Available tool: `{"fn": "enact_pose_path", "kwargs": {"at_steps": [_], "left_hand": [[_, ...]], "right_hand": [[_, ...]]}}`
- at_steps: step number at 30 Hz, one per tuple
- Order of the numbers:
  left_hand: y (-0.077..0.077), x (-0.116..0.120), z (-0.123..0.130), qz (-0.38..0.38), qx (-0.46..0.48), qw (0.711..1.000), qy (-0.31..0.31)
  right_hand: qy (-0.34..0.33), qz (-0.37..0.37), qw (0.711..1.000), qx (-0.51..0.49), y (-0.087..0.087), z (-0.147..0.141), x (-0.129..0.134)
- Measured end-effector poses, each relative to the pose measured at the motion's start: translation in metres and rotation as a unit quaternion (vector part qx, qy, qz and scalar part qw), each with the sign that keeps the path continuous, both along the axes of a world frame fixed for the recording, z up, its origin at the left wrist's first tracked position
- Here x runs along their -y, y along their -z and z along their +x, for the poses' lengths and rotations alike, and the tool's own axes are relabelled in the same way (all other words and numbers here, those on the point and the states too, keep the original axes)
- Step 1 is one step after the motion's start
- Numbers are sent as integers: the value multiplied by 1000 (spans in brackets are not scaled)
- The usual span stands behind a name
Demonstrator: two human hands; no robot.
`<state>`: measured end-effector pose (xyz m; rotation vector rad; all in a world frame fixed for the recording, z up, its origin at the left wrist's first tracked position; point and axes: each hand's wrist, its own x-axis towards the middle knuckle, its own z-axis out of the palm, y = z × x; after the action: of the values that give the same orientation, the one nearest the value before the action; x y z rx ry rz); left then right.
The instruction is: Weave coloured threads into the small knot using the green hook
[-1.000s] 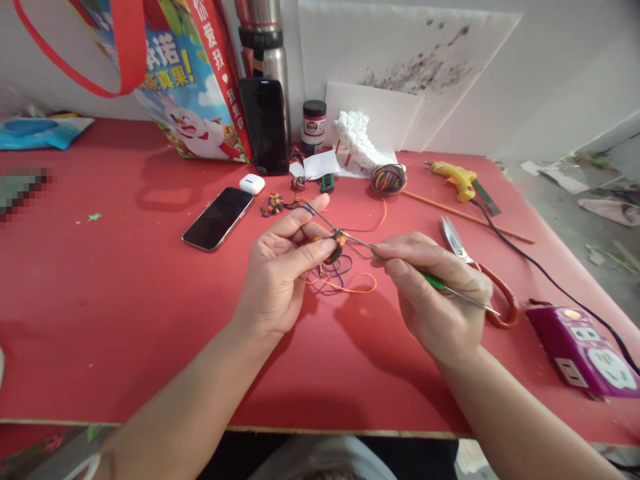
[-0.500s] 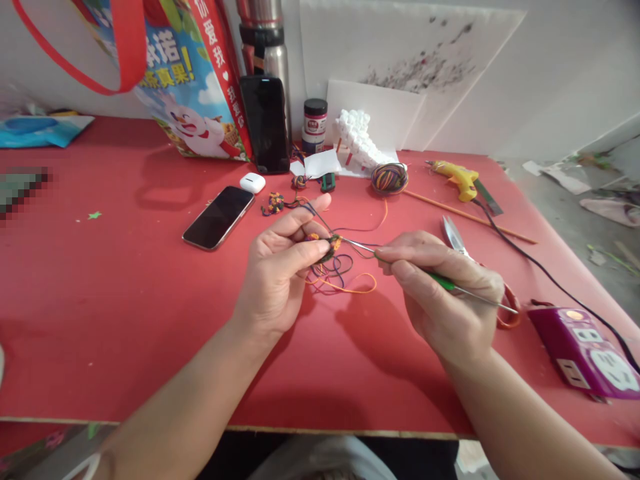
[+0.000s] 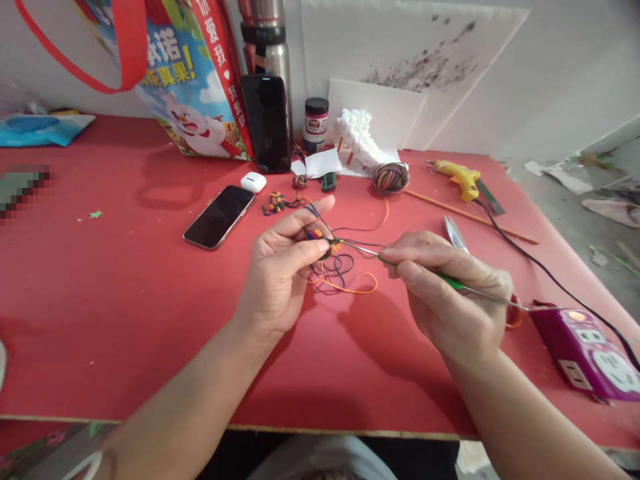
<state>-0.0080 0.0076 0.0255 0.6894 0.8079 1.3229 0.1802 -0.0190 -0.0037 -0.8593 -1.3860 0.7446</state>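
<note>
Between its thumb and fingers, my left hand (image 3: 283, 270) pinches a small multicoloured crochet piece (image 3: 334, 247) in orange, dark green and purple. My right hand (image 3: 450, 287) is closed around the green handle of a thin metal crochet hook (image 3: 453, 283); the hook's tip reaches the edge of the piece. Strands of yarn run from the piece towards my right hand and over my left fingers. Loose loops of orange and purple yarn (image 3: 367, 283) lie on the table under the piece. Behind, a ball of multicoloured yarn (image 3: 391, 178) rests on the table.
On the red table (image 3: 165, 347) lie a phone (image 3: 220, 217), a white earbud case (image 3: 253, 182), scissors (image 3: 455, 233), a yellow glue gun (image 3: 457, 179) and a purple power strip (image 3: 585, 350). A bag (image 3: 200, 100), an upright phone (image 3: 266, 123) and a jar (image 3: 315, 125) stand behind.
My right hand has shifted slightly to the right with the hook. The crochet piece has turned a little in my left hand, which otherwise stays in place.
</note>
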Motion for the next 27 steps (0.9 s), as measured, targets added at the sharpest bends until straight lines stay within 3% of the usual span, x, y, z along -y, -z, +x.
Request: {"fn": "enact_pose_path", "kwargs": {"at_steps": [16,27], "left_hand": [[0,-2,-2,-40,-8,999,8],[2,-1,-1,-11,-8,1000,16]], "right_hand": [[-35,-18,999,-14,-2,2,0],[-18,-75,994,-78,-3,-1,-4]]}}
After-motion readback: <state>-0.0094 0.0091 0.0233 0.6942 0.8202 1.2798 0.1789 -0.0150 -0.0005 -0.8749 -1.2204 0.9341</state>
